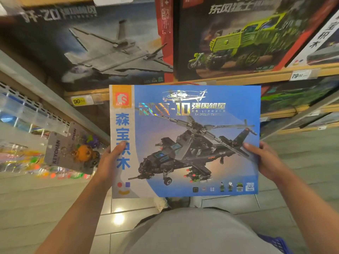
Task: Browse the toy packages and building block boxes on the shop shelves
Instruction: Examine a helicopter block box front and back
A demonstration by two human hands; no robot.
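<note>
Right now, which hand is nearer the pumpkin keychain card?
Left. The left hand grips the helicopter box's left edge, just right of the pumpkin keychain card. The right hand grips the box's right edge, far across.

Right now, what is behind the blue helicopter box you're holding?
Above the helicopter box, gripped by left hand and right hand, the shelf edge shows. Below it, floor tiles and shoes. What stands directly behind is covered.

Pale tiled floor near, ceiling-light glare on it; wooden shelf edge far, yellow price tags clipped on.
</note>
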